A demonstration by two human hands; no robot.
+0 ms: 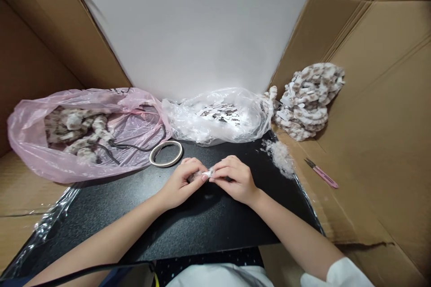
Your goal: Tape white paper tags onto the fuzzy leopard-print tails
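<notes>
Over the black table (175, 224), both hands meet at a small white-and-grey piece (208, 173), which looks like furry fabric. My left hand (186, 181) is closed around it, thumb pressed along the near side. Fingertips of my right hand (237, 178) pinch its right end. Much of the piece is hidden by the fingers, so I cannot tell its exact shape. Just beyond my left hand lies a roll of tape (151, 159), flat on the table.
A pink plastic bag (30, 143) of brown-and-white furry pieces and dark cord lies at left. A clear bag (188, 121) holds white cut pieces. At right are a furry heap (308, 98), loose fluff (281, 158) and pink thread snips (323, 175). Cardboard walls (377, 98) flank the table.
</notes>
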